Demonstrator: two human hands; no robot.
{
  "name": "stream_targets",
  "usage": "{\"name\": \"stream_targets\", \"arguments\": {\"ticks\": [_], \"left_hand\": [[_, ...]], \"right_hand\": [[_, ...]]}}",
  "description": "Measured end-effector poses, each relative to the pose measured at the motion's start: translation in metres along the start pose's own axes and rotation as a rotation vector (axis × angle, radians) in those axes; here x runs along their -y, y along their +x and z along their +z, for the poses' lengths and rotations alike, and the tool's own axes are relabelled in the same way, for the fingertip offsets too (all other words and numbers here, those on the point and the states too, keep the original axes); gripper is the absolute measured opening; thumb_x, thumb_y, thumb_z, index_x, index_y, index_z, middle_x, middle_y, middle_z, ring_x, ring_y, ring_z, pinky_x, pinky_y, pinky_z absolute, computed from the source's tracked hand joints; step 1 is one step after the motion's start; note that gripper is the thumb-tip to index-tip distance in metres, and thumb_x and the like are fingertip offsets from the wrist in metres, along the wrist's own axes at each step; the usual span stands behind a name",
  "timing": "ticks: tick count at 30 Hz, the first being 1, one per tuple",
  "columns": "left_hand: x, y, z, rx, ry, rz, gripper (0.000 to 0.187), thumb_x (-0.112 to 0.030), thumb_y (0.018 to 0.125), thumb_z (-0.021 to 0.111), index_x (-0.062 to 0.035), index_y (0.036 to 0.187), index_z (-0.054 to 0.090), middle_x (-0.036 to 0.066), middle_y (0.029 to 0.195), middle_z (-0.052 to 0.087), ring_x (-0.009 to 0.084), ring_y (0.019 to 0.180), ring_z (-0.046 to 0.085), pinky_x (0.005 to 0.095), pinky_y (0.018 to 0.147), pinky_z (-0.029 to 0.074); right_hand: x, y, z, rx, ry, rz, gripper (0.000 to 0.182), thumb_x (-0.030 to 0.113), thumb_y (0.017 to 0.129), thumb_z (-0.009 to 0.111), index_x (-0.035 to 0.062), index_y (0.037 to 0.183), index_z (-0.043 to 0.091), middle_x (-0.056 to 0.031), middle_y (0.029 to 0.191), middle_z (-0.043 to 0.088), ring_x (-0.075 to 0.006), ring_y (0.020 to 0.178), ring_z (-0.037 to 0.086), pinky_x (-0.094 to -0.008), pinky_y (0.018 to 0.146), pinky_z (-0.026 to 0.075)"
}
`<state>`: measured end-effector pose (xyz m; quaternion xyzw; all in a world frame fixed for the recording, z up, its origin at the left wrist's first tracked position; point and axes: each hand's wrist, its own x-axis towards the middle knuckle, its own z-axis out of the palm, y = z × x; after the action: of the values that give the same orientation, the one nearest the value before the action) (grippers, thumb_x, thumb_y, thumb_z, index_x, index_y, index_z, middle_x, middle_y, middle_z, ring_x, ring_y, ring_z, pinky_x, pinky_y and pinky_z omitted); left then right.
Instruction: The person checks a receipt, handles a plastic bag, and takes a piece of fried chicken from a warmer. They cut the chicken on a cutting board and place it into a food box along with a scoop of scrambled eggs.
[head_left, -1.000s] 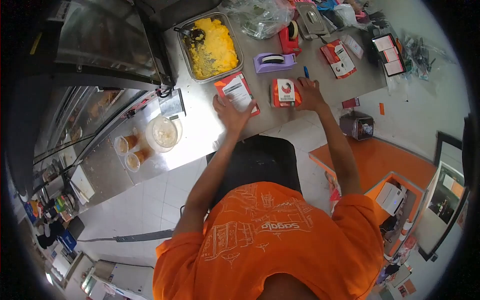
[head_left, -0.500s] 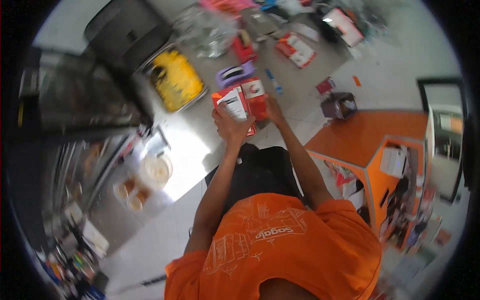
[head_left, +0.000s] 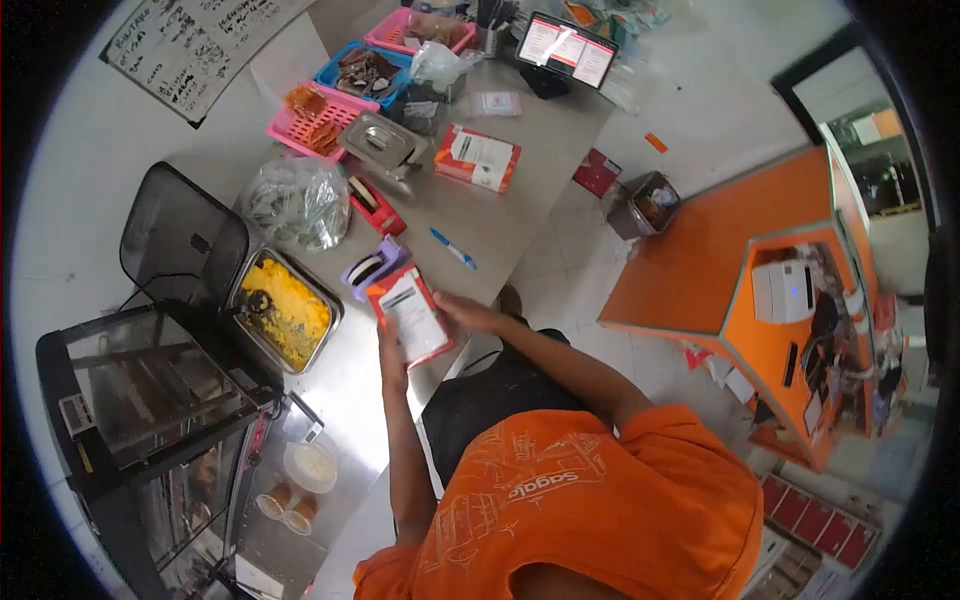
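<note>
A red box with a white paper label on its top is held between my two hands above the steel table's near edge. My left hand grips the box's left side, its fingers partly hidden. Against the right edge of the same box, my right hand has its fingers closed. Just beyond the box stands a purple tape dispenser. A red tape dispenser is farther back, and a blue pen lies to the right of both.
Another labelled red box lies farther up the table near a lidded steel container. Left are a steel pan of yellow food, a clear plastic bag and a glass display case. A tablet stands at the far end.
My view has swung, bringing more of the table's far end into sight. The box's red side panel, visible earlier at my right hand, no longer shows; the labelled face is up.
</note>
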<state>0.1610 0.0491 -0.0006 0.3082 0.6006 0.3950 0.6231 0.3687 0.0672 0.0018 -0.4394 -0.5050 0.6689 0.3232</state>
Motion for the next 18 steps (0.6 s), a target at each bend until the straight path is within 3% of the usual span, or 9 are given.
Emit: {"name": "stream_targets", "arguments": {"ticks": [4,7,9,10,11,15,16,17,18], "left_hand": [[0.01,-0.009,0.043,0.065,-0.263,-0.009,0.062,-0.045,0.103,0.044,0.0021,0.141,0.041,0.012,0.135,0.053,0.0202,0.124,0.049,0.0325,0.107,0.037],[0.037,0.009,0.092,0.007,-0.308,-0.085,0.065,-0.046,0.105,0.036,0.0036,0.146,0.033,0.015,0.147,0.041,0.023,0.136,0.039,0.0342,0.115,0.027],[-0.015,0.008,0.145,0.056,-0.178,0.004,0.07,-0.052,0.104,0.031,0.0027,0.147,0.032,0.018,0.149,0.039,0.0246,0.139,0.035,0.0357,0.116,0.025],[-0.055,0.003,0.171,0.068,-0.292,0.043,0.074,-0.057,0.103,0.028,0.0029,0.147,0.032,0.018,0.148,0.04,0.0251,0.139,0.035,0.0368,0.116,0.026],[-0.016,0.041,0.165,0.105,-0.242,-0.094,0.08,-0.061,0.101,0.026,0.0024,0.149,0.028,0.017,0.149,0.038,0.0254,0.14,0.034,0.038,0.117,0.025],[0.014,0.094,0.164,-0.041,0.107,0.152,0.085,-0.062,0.099,0.029,0.0011,0.153,0.012,0.021,0.161,0.013,0.0267,0.149,0.012,0.0364,0.121,0.011],[-0.007,0.071,0.162,-0.176,0.176,0.105,0.076,-0.051,0.098,0.046,-0.0023,0.152,0.024,0.018,0.157,0.027,0.029,0.142,0.033,0.0379,0.116,0.028],[-0.026,0.044,0.154,-0.224,0.159,0.108,0.076,-0.051,0.098,0.046,-0.0023,0.152,0.024,0.018,0.157,0.027,0.029,0.142,0.033,0.0379,0.116,0.028],[-0.043,0.01,0.139,-0.25,0.163,0.207,0.061,-0.039,0.098,0.052,-0.0024,0.145,0.037,0.017,0.146,0.042,0.0271,0.13,0.046,0.0376,0.107,0.038]], "right_hand": [[-0.038,0.021,-0.024,-0.086,-0.367,-0.137,0.076,0.057,0.103,0.019,-0.0044,0.146,0.034,-0.0224,0.146,0.042,-0.0293,0.138,0.037,-0.0382,0.115,0.025],[0.051,0.008,-0.079,0.104,-0.103,0.242,0.075,0.056,0.103,0.021,-0.0047,0.144,0.037,-0.0236,0.144,0.044,-0.0296,0.136,0.039,-0.0365,0.115,0.025],[0.06,0.006,-0.111,0.001,-0.227,0.01,0.071,0.054,0.104,0.025,-0.0046,0.142,0.04,-0.021,0.143,0.046,-0.0286,0.134,0.041,-0.0367,0.115,0.027],[0.095,0.012,-0.126,0.004,-0.023,0.516,0.07,0.052,0.103,0.031,-0.0039,0.144,0.037,-0.0177,0.148,0.041,-0.0262,0.137,0.038,-0.0357,0.116,0.025],[0.029,0.032,-0.168,0.166,-0.342,0.075,0.069,0.051,0.103,0.036,-0.0029,0.146,0.036,-0.0171,0.151,0.037,-0.0258,0.139,0.036,-0.0363,0.116,0.024],[0.015,0.09,-0.209,0.066,-0.179,0.141,0.072,0.054,0.101,0.04,-0.0015,0.147,0.036,-0.0165,0.153,0.035,-0.0252,0.14,0.034,-0.0375,0.115,0.025],[-0.001,0.107,-0.221,0.079,-0.241,0.1,0.072,0.054,0.101,0.04,-0.0014,0.147,0.036,-0.0168,0.153,0.035,-0.0253,0.141,0.033,-0.0375,0.115,0.025],[0.053,0.078,-0.187,-0.091,-0.303,0.222,0.076,0.057,0.101,0.036,-0.0059,0.142,0.042,-0.0233,0.143,0.048,-0.0323,0.133,0.044,-0.0392,0.113,0.029],[0.023,0.087,-0.193,-0.264,-0.435,-0.155,0.061,0.046,0.103,0.043,-0.0042,0.137,0.05,-0.0223,0.136,0.054,-0.0292,0.128,0.05,-0.0389,0.108,0.035]]}}
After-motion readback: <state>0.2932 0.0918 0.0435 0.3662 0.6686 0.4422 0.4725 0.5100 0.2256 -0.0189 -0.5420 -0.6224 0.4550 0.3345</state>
